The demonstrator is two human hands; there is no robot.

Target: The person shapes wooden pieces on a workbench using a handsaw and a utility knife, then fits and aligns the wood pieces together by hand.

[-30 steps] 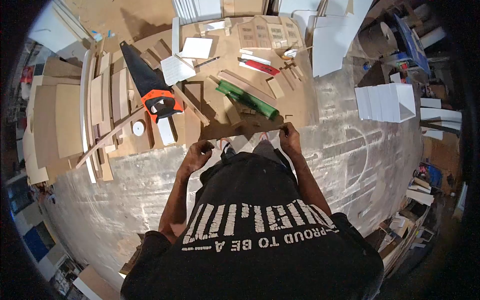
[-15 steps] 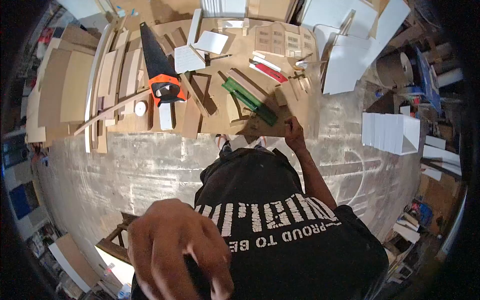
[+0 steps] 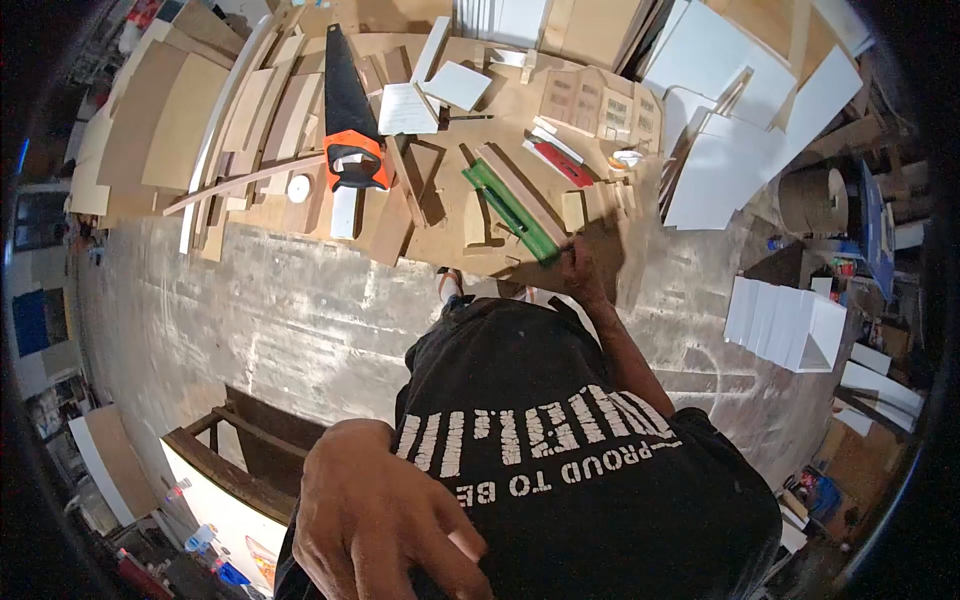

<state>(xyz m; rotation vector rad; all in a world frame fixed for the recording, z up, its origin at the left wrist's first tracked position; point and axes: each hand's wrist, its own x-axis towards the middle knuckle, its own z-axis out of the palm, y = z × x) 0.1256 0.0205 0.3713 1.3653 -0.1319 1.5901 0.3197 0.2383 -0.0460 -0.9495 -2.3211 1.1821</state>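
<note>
1. At the far left, a stack of plywood boards (image 3: 165, 125) lies on the floor, with long curved wooden strips (image 3: 235, 110) leaning across its right side.
2. Near the bottom of the view, the left hand (image 3: 375, 520) is raised close to the camera, in front of the person's black printed shirt (image 3: 560, 450). Its fingers are curled together around something dark, too hidden to name, so I cannot tell what it grips.
3. On the cardboard sheet (image 3: 440, 235) sits a hand saw (image 3: 345, 100) with a black blade and an orange handle, the blade pointing away from the person. A small white disc (image 3: 298, 188) lies just to its left.
4. White square panels (image 3: 420, 98) lie just beside the saw, on its right.
5. The green ruler (image 3: 512, 212) lies diagonally on the cardboard, near the sheet's nearer edge, among small wooden offcuts.
6. The right hand (image 3: 578, 268) reaches forward to the nearer, lower end of the green ruler; the fingertips are pinched together at that end, touching it.
7. A red utility knife (image 3: 560, 163) lies further back, beside a cardboard facade with window cutouts (image 3: 600, 105).
8. White foam sheets (image 3: 730, 130) spread to the right, and a row of white folded panels (image 3: 785, 320) stands on the concrete floor (image 3: 300, 310).
</note>
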